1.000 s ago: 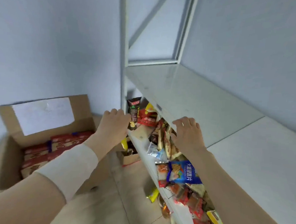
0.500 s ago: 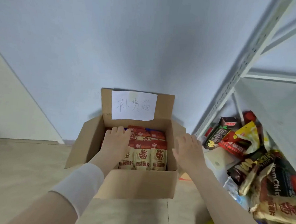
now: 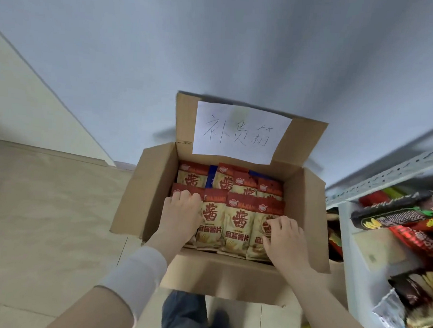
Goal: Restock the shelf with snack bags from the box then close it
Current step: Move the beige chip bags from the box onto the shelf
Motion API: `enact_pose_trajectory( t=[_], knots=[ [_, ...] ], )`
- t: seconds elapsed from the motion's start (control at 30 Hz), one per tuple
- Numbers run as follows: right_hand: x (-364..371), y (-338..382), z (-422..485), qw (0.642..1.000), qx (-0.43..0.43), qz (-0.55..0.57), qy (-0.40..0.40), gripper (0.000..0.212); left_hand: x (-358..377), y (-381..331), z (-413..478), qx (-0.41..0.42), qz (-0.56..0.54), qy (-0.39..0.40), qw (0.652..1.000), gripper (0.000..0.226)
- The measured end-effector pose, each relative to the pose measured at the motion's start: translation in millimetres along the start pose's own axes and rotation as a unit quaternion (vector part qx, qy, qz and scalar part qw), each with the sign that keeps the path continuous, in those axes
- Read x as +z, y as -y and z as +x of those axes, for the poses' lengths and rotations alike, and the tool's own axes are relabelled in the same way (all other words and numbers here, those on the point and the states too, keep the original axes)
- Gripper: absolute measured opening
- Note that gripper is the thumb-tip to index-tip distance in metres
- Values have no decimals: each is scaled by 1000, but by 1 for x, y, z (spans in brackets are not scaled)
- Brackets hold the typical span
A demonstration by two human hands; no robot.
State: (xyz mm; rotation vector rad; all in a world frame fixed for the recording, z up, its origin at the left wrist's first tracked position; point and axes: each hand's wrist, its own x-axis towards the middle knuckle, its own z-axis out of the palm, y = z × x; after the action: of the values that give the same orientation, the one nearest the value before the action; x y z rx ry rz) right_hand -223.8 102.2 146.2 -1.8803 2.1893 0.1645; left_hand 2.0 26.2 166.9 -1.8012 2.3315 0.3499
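An open cardboard box [image 3: 144,190] stands on the floor below me, its flaps up and a white handwritten label [image 3: 239,133] taped to the back flap. Several red-and-cream snack bags [image 3: 237,220] fill it in rows. My left hand [image 3: 181,212] rests flat on the leftmost front bag, fingers spread. My right hand [image 3: 283,233] lies on the rightmost front bag, fingers curled over its face. Neither hand has lifted a bag. The white metal shelf [image 3: 375,177] stands at the right, its lower level piled with mixed snack bags [image 3: 395,218].
A pale grey wall rises behind the box. Beige floor tiles [image 3: 44,217] stretch to the left. My legs in jeans [image 3: 185,315] show under the box's front wall. The shelf's perforated upright sits close to the box's right flap.
The view swung from the shelf down to the box. Both hands left the shelf edge and came down into the box onto the front row of bags.
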Motion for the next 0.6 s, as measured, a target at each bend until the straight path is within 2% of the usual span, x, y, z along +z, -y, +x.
enact_pose_trajectory(
  t=[0.13, 0.3, 0.4, 0.47, 0.6],
  knots=[
    [33, -12, 24, 996, 56, 10, 69, 45, 34, 11, 34, -16, -38, 39, 998, 34],
    [79, -35, 38, 977, 145, 69, 137, 50, 90, 7, 66, -74, -119, 151, 979, 43],
    [128, -61, 62, 958, 206, 104, 170, 57, 149, -6, 96, -118, -193, 223, 948, 49],
    [170, -79, 81, 932, 264, 150, 196, 64, 193, -16, 116, -167, -248, 259, 919, 54],
    [247, -103, 111, 877, 335, 254, 233, 84, 270, -32, 146, -280, -347, 257, 857, 68]
  ],
)
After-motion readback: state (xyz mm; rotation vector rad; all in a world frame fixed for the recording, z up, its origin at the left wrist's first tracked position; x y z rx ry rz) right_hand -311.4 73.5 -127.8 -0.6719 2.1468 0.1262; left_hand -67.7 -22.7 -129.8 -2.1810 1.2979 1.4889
